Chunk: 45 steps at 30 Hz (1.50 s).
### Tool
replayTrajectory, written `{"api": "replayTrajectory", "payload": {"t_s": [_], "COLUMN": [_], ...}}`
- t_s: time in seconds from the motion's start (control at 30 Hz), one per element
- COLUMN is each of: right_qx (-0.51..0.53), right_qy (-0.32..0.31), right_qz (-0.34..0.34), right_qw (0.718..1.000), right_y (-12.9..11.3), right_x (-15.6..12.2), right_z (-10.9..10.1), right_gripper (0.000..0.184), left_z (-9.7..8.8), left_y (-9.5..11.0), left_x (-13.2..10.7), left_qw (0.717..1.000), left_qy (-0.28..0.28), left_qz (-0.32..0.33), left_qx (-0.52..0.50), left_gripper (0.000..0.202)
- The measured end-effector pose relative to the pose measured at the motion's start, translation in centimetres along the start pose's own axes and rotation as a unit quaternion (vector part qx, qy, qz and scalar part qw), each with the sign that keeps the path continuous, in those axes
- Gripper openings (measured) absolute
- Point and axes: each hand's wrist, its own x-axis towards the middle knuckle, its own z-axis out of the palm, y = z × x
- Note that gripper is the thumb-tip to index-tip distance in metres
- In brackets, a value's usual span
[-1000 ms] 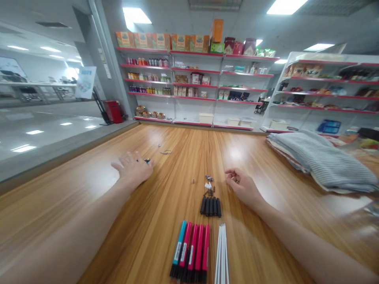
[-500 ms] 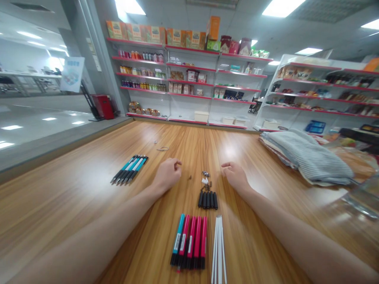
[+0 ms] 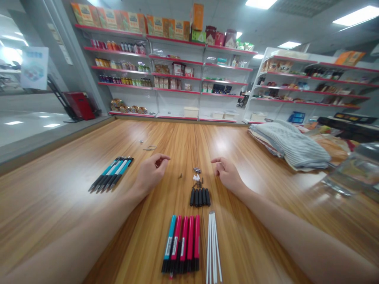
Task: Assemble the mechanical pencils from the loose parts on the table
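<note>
My left hand (image 3: pixel 151 171) rests on the wooden table, loosely curled, thumb and index finger apart, nothing in it. My right hand (image 3: pixel 227 173) lies opposite, index finger pointing inward, also holding nothing. Between the hands are small metal parts (image 3: pixel 197 170), short white pieces (image 3: pixel 196 178), tiny dark springs (image 3: pixel 199 184) and a row of black grips (image 3: pixel 199 197). Nearer to me lie pink pen barrels (image 3: pixel 190 240) beside one turquoise barrel (image 3: pixel 169 240). White refills (image 3: pixel 212 248) are to their right. Several turquoise pens (image 3: pixel 111 173) lie left of my left hand.
A tiny brown piece (image 3: pixel 180 175) sits near my left hand. Farther back are a thin ring-like band (image 3: pixel 150 148) and a small metal bit (image 3: pixel 141 141). At right are folded striped cloths (image 3: pixel 291 142) and a glass container (image 3: pixel 355 169). Stocked shelves (image 3: pixel 177 92) stand behind the table.
The view has turned slightly right, so everything appears shifted left. Both hands stay at about the same spots; their fingers have shifted a little. The parts on the table lie unchanged.
</note>
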Motion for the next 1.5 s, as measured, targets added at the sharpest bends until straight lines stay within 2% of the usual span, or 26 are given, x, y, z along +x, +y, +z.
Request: {"api": "replayTrajectory", "payload": {"t_s": [0.1, 0.2, 0.37, 0.5, 0.67, 0.83, 0.9, 1.03, 1.23, 1.3, 1.37, 1.43, 1.5], "right_qx": [-0.006, -0.017, -0.025, -0.014, -0.003, -0.022, -0.056, -0.084, -0.016, 0.006, 0.02, 0.028, 0.035], "right_qy": [-0.004, -0.02, -0.044, -0.083, -0.172, -0.295, -0.32, -0.329, -0.309, -0.305, -0.303, -0.305, -0.306], "right_qz": [-0.009, -0.022, -0.039, -0.051, -0.077, -0.087, -0.1, -0.12, -0.095, -0.085, -0.079, -0.078, -0.078], "right_qw": [1.0, 0.999, 0.998, 0.995, 0.982, 0.951, 0.94, 0.933, 0.946, 0.949, 0.949, 0.949, 0.948], "right_y": [-0.4, -1.0, -1.6, -1.8, -2.2, -3.6, -4.3, -4.5, -2.6, -2.2, -2.1, -2.1, -2.1], "right_x": [-0.2, -0.6, -1.0, -1.2, -1.7, -1.8, -1.8, -1.8, -1.8, -1.7, -1.7, -1.6, -1.6], "right_z": [0.0, 0.0, 0.0, -0.1, -0.6, -1.7, -2.1, -2.4, -2.0, -1.9, -1.9, -1.9, -1.8], "right_gripper": [0.026, 0.022, 0.02, 0.018, 0.016, 0.028, 0.036, 0.041, 0.032, 0.032, 0.031, 0.031, 0.03], "left_z": [0.0, 0.2, 0.4, 0.4, 0.4, 0.3, 0.3, 0.2, 0.1, -0.3, -1.0, -2.0, -3.1], "left_y": [-0.1, -0.4, 0.0, 0.5, -0.1, -0.7, -0.6, 0.2, 2.0, 2.8, 3.9, 5.0, 6.2], "left_x": [0.0, 0.1, -0.2, -0.5, -0.6, -0.4, -0.4, -0.8, -2.1, -2.2, -2.0, -1.6, -1.3], "left_qw": [1.0, 0.999, 0.997, 0.994, 0.997, 0.992, 0.989, 0.984, 0.981, 0.981, 0.973, 0.946, 0.906], "left_qy": [0.009, -0.023, -0.065, -0.068, -0.045, -0.025, -0.014, -0.01, -0.008, -0.053, -0.154, -0.284, -0.393], "left_qz": [-0.01, -0.013, 0.047, 0.08, 0.054, 0.126, 0.148, 0.174, 0.191, 0.182, 0.159, 0.115, 0.063], "left_qx": [-0.026, -0.035, 0.007, 0.04, 0.026, 0.022, 0.024, 0.019, 0.017, 0.03, 0.063, 0.109, 0.143], "left_gripper": [0.03, 0.03, 0.027, 0.026, 0.03, 0.03, 0.031, 0.035, 0.023, 0.016, 0.015, 0.034, 0.052]}}
